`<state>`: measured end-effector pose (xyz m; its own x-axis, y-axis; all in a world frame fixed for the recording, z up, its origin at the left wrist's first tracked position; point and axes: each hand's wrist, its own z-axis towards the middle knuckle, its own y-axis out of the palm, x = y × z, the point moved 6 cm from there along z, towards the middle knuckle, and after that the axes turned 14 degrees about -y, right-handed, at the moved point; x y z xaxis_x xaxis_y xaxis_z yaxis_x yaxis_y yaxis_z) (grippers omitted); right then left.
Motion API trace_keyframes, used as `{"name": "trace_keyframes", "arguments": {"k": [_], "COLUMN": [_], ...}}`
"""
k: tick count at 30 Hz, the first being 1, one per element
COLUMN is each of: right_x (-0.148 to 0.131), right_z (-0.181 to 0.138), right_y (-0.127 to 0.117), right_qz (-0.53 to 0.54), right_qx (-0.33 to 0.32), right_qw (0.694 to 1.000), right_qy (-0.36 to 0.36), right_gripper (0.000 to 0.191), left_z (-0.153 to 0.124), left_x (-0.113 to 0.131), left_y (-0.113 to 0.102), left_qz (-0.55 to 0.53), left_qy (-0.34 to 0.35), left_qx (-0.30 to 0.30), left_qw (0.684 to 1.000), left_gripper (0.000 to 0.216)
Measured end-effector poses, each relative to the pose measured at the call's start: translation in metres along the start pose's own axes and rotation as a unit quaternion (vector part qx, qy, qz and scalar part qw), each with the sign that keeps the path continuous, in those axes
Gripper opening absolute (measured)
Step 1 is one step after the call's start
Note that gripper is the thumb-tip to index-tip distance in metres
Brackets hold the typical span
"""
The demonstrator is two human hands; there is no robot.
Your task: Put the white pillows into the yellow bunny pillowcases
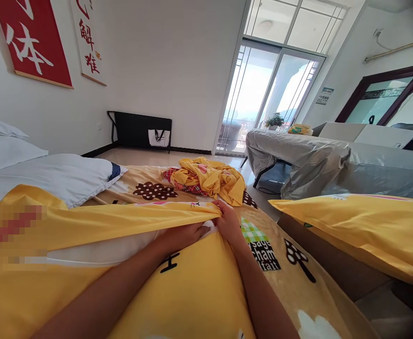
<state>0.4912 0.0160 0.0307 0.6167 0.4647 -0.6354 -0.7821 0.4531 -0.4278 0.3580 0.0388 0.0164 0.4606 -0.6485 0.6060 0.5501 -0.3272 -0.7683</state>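
A yellow pillowcase [185,296] with a black letter on it lies in front of me, its long opening spread to the left. A white pillow [100,252] shows inside that opening. My right hand [228,223] is closed on the pillowcase's edge at the far right end of the opening. My left hand [192,234] reaches into the opening beside it, fingers bent at the white pillow's corner; its fingertips are partly hidden. The upper yellow edge is stretched taut toward my right hand.
Under the pillowcase is a tan patterned blanket [298,263]. Crumpled yellow cloth [209,176] lies at its far edge. White pillows [58,176] are on the left, a yellow pillow [361,226] on the right. Beyond stand a plastic-covered table [305,148] and a black folded frame [135,129].
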Motion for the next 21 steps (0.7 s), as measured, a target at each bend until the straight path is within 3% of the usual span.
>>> {"name": "trace_keyframes", "arguments": {"k": [9, 21], "right_x": [0.004, 0.007], "right_z": [-0.001, 0.001], "right_y": [0.004, 0.001], "right_qz": [0.092, 0.049], "right_qx": [0.001, 0.011], "right_qw": [0.995, 0.998], "right_qy": [0.029, -0.03], "right_gripper": [0.029, 0.033], "left_z": [-0.004, 0.014], "left_x": [-0.002, 0.003], "left_y": [-0.001, 0.007], "left_qz": [-0.056, -0.078], "left_qy": [0.003, -0.055], "left_qx": [0.02, -0.011], "left_qw": [0.998, 0.995], "left_gripper": [0.046, 0.048]}}
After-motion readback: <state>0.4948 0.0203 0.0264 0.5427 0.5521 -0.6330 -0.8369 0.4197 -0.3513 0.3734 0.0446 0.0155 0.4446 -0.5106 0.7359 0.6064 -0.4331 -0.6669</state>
